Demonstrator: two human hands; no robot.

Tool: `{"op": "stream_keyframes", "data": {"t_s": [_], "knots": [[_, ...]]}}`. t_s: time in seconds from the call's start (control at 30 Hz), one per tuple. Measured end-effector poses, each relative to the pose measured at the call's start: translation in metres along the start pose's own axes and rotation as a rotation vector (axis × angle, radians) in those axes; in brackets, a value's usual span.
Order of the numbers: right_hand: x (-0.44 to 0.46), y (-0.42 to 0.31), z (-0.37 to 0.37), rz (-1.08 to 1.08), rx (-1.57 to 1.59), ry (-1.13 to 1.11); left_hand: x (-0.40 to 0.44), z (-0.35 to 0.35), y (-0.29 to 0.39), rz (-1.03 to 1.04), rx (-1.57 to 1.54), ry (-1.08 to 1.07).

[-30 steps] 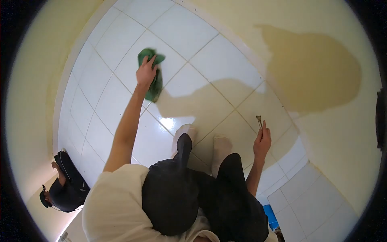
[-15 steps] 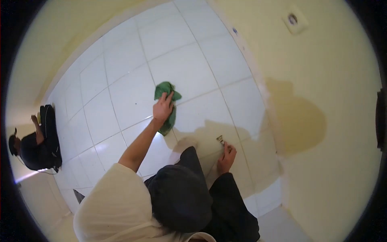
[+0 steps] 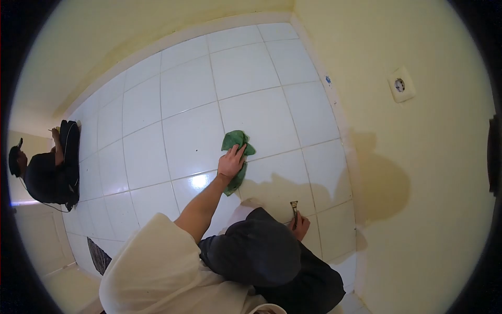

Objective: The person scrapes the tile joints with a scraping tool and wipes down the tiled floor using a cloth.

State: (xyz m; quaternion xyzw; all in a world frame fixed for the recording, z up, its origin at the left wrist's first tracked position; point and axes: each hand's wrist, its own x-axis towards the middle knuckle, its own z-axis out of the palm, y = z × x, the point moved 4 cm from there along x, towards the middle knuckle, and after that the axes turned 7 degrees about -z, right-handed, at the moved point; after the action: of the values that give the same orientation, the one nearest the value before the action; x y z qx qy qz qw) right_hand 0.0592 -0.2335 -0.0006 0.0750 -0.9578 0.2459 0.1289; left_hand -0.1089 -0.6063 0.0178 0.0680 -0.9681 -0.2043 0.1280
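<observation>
My left hand [image 3: 230, 161] presses down on a crumpled green cloth [image 3: 235, 140] on the white tiled floor, its fingers bunched over the fabric. Part of the cloth trails out below my wrist. In my right hand [image 3: 299, 226] is a small scraper [image 3: 294, 208] with a dark handle and a flared metal end. That end points away from me, just above or touching the floor; I cannot tell which. My dark-clothed knee [image 3: 256, 246] hides part of my right wrist.
Pale yellow walls border the tiles [image 3: 251, 68], with a socket [image 3: 400, 85] on the right wall. A person in dark clothes [image 3: 44, 175] sits at the far left. A dark striped item [image 3: 98, 255] lies on the floor at lower left. A small dark speck [image 3: 196, 150] marks one tile.
My view has shifted, so the floor and both hands sit lower and further right. The scraper has turned to point straighter ahead. My left hand stays on the cloth.
</observation>
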Motion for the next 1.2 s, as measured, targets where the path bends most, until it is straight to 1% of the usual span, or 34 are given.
{"op": "stream_keyframes", "data": {"t_s": [0.07,0.17,0.27,0.37,0.47,0.57,0.67,0.7,0.73,0.83,0.93,1.2], "knots": [[0.003,-0.007,-0.003,0.017,0.004,-0.004,0.0,-0.003,0.0,-0.004,0.004,0.001],[0.001,0.0,0.004,-0.016,0.001,0.013,0.002,-0.008,0.001,-0.016,-0.019,0.004],[-0.005,0.02,0.017,0.187,0.146,-0.088,0.003,-0.012,-0.002,-0.009,-0.049,0.029],[-0.002,0.011,0.013,0.019,0.02,-0.015,0.005,-0.017,0.001,-0.026,-0.015,0.007],[-0.002,0.013,0.014,0.021,0.054,-0.037,0.006,-0.015,-0.001,-0.019,-0.008,0.025],[-0.008,0.023,0.024,0.014,0.009,-0.052,0.006,-0.012,-0.005,-0.011,-0.014,0.009],[-0.012,0.035,0.032,-0.037,0.01,-0.048,0.007,-0.009,-0.007,-0.007,-0.009,0.004],[-0.016,0.041,0.035,0.091,0.063,-0.041,0.007,-0.009,-0.008,-0.004,-0.01,0.006],[-0.016,0.043,0.037,0.124,0.071,-0.046,0.008,-0.009,-0.008,-0.011,0.001,-0.009],[-0.014,0.041,0.042,0.092,0.036,-0.059,0.008,-0.012,-0.007,-0.003,0.005,0.015],[-0.011,0.039,0.045,0.066,0.005,-0.068,0.009,-0.01,-0.008,-0.057,-0.026,-0.063],[-0.007,0.039,0.053,0.068,-0.018,-0.108,0.012,-0.01,-0.01,-0.062,0.004,-0.094]]}}
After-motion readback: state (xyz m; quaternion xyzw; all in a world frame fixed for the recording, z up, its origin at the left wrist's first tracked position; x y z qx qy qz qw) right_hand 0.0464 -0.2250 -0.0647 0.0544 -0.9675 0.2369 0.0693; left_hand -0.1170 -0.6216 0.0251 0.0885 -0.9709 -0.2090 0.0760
